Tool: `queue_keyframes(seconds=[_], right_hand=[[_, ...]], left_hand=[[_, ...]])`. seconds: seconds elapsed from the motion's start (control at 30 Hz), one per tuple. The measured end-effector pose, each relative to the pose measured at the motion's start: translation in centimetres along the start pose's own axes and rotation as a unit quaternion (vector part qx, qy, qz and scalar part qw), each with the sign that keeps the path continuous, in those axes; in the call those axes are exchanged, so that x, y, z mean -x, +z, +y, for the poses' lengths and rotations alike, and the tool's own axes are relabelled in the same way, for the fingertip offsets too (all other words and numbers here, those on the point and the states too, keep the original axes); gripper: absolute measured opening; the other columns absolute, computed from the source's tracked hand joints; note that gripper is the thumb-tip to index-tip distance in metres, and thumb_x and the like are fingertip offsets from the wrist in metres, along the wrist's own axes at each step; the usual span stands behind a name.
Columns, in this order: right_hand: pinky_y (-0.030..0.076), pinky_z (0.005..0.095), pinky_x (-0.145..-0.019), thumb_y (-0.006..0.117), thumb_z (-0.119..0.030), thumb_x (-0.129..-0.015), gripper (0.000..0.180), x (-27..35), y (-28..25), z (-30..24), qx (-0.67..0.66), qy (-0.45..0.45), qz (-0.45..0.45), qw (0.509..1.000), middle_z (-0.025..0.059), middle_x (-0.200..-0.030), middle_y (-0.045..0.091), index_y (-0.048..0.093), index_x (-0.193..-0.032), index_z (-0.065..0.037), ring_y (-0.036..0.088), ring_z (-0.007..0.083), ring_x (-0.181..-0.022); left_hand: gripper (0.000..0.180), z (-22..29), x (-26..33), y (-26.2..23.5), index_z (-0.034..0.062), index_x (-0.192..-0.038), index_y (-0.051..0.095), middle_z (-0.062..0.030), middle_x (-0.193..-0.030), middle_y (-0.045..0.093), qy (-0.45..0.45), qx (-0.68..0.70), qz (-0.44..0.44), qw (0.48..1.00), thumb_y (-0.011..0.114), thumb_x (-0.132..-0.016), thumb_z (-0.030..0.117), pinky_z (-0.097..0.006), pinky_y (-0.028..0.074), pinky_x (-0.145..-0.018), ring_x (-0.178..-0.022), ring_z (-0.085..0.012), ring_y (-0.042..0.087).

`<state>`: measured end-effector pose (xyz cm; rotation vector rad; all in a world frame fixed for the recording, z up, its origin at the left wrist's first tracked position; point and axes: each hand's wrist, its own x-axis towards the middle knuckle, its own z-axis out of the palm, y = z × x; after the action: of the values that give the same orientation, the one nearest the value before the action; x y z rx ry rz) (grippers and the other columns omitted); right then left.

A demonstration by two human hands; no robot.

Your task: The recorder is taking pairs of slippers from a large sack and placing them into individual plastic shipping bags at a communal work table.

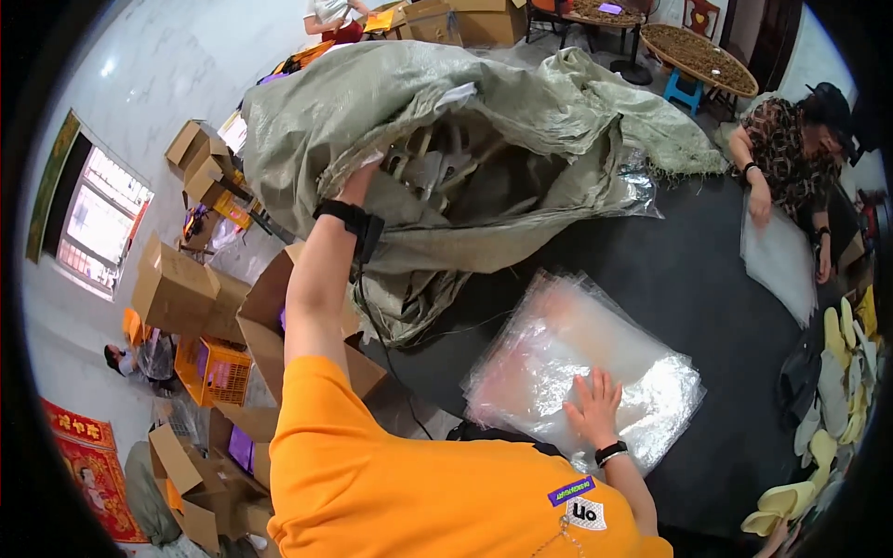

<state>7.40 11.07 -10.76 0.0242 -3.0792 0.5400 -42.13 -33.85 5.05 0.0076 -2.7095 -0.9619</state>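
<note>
Apparently you're reaching into the far sack point(316, 116), your left hand point(369, 168) at its left edge with a grip I can't tell, while your right hand point(593, 409) rests, fingers apart, on the near plastic sheets point(558, 349), and drawing out would call for clearing that edge.

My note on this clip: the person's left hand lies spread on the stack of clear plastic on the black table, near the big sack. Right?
Not quite: the head view shows the right hand spread on the stack of clear plastic on the black table, near the big sack.
</note>
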Motion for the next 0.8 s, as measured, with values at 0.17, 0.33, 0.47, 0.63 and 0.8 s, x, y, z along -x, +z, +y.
queue_keyframes(seconds=[0.17,0.33,0.47,0.63,0.8], right_hand=[[0.008,0.0568,-0.101,0.052,-0.048,-0.078,0.056,0.4,0.3,0.0,-0.005,0.004,-0.005,1.0,0.0143,-0.138,0.026,0.043,-0.126,-0.022,0.02,0.0323,-0.129],[0.009,0.0579,-0.101,0.051,-0.051,-0.078,0.058,0.7,0.5,-0.1,0.011,0.039,-0.015,0.999,0.0127,-0.138,0.027,0.041,-0.128,-0.024,0.02,0.0314,-0.129],[0.01,0.0571,-0.101,0.048,-0.052,-0.08,0.057,0.6,0.2,-0.5,0.025,0.039,-0.031,0.998,0.0112,-0.139,0.024,0.038,-0.13,-0.027,0.02,0.0302,-0.129],[0.01,0.0556,-0.101,0.045,-0.053,-0.081,0.056,0.2,-0.4,-0.8,0.012,0.003,-0.035,0.999,0.0102,-0.139,0.024,0.036,-0.13,-0.027,0.021,0.0295,-0.128],[0.01,0.0539,-0.102,0.044,-0.052,-0.082,0.056,0.4,0.3,-0.3,0.048,0.039,-0.025,0.998,0.0098,-0.139,0.025,0.035,-0.132,-0.026,0.022,0.029,-0.128]], left_hand=[[0.058,0.6,1.4,1.1,0.0085,-0.128,0.041,-0.0102,-0.131,0.041,0.167,-0.083,0.0,0.982,0.048,-0.082,0.044,-0.037,0.029,-0.1,-0.12,-0.0266,0.037],[0.085,-8.3,4.5,4.1,0.0064,-0.132,0.036,-0.0123,-0.132,0.039,-0.186,0.092,-0.257,0.944,0.069,-0.067,0.049,-0.037,0.03,-0.098,-0.12,-0.0271,0.038],[0.078,-15.6,6.1,13.1,0.0045,-0.129,0.039,-0.0174,-0.13,0.04,-0.203,-0.061,-0.207,0.955,0.064,-0.071,0.05,-0.041,0.031,-0.099,-0.122,-0.0323,0.035],[0.078,-21.9,8.4,16.3,0.0048,-0.13,0.038,-0.0125,-0.08,0.058,0.363,-0.137,0.241,0.889,0.043,-0.08,0.064,-0.035,0.024,-0.04,-0.039,-0.0149,0.025],[0.083,-1.1,8.1,15.6,0.0027,-0.132,0.035,-0.0172,-0.1,0.057,-0.001,-0.14,-0.198,0.97,0.041,-0.079,0.066,-0.04,0.033,-0.047,-0.052,-0.0254,0.045]])
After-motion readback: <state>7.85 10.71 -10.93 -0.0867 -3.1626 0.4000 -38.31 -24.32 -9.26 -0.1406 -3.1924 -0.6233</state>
